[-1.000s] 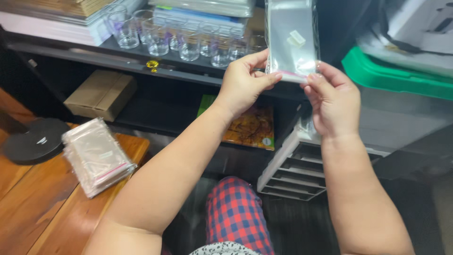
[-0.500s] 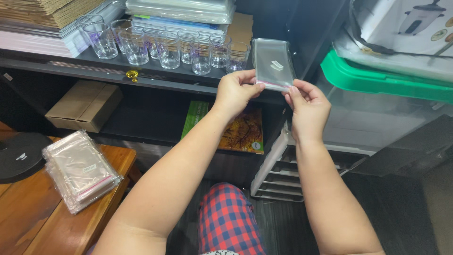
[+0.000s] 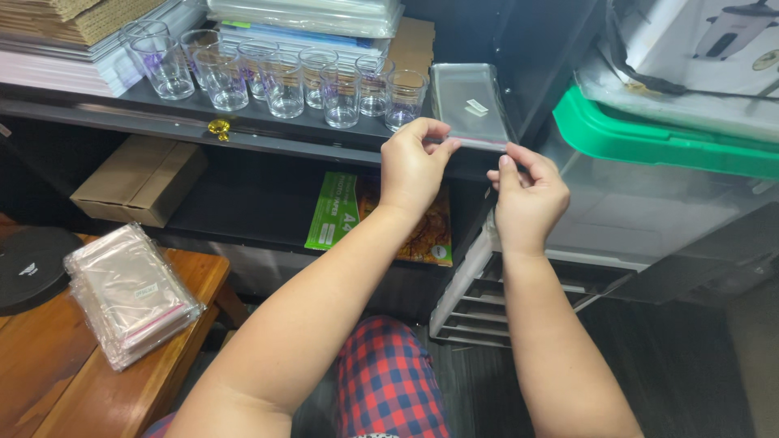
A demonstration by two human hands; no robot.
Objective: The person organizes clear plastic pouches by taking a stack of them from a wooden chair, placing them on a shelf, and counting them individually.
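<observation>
A clear cellophane bag [image 3: 471, 105] is being pinched along its near edge by the closed fingertips of the left hand [image 3: 412, 162] and right hand [image 3: 527, 195], above the shelf of glasses [image 3: 284, 77], while a stack of bags [image 3: 130, 292] is lying untouched on the wooden table [image 3: 73, 389].

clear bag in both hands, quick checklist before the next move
1. Both hands on the bag: ok, left hand and right hand pinch the near edge of the clear bag.
2. Bag held flat: ok, no folds visible.
3. Bag clear of the glasses: cannot tell, its left edge sits close to the nearest glass.
4. Bag contents: cannot tell, only a small white strip shows.
5. Spare bag stack on the wooden table: ok, lying apart from the hands.
</observation>
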